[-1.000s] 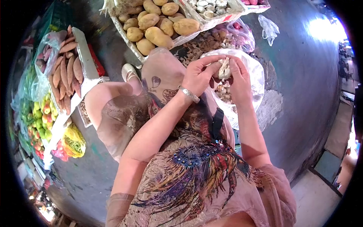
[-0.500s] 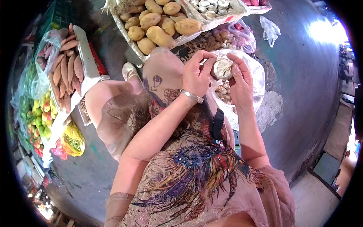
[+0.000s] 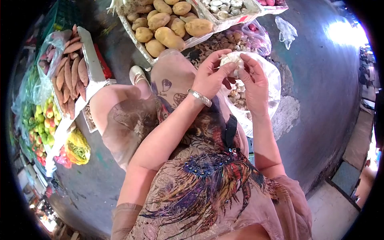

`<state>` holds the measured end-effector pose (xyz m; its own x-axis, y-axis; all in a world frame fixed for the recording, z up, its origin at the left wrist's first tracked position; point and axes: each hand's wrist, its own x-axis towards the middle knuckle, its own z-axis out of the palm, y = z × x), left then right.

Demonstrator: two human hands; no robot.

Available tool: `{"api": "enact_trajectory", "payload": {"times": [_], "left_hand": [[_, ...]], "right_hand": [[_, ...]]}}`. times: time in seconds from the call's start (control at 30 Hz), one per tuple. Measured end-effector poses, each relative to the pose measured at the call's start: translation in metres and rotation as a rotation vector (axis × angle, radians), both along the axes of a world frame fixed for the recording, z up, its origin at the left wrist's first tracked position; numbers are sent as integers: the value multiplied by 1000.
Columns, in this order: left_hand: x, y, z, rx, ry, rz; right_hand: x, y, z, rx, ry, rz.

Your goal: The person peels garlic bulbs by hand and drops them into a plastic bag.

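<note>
Garlic (image 3: pixel 238 97) in white bag (image 3: pixel 273 82) — potatoes (image 3: pixel 169 38) in box (image 3: pixel 196 41)

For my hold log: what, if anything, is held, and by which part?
A garlic bulb, held by its sides between the left grip and the right grip.

Produce stall or market shop, boxed potatoes (image 3: pixel 169 38), sweet potatoes (image 3: pixel 72 76), bagged fruit (image 3: pixel 49 120), concrete floor (image 3: pixel 320 92)
</note>
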<state>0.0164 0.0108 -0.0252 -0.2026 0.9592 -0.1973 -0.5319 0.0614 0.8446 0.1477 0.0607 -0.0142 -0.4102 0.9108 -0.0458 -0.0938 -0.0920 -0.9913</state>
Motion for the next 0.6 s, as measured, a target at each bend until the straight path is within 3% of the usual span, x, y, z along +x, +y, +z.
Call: {"api": "enact_trajectory", "payload": {"times": [0.2, 0.4, 0.5, 0.6], "left_hand": [[-7, 0, 0, 66, -266, 45], [-8, -3, 3, 136, -192, -12], [-6, -2, 4, 182, -178, -3], [-1, -1, -4, 212, -102, -33]], "right_hand": [[2, 6, -10, -67, 184, 63], [5, 25, -13, 18, -101, -116], [3, 24, 9, -34, 98, 20], [3, 22, 8, -16, -75, 132]]}}
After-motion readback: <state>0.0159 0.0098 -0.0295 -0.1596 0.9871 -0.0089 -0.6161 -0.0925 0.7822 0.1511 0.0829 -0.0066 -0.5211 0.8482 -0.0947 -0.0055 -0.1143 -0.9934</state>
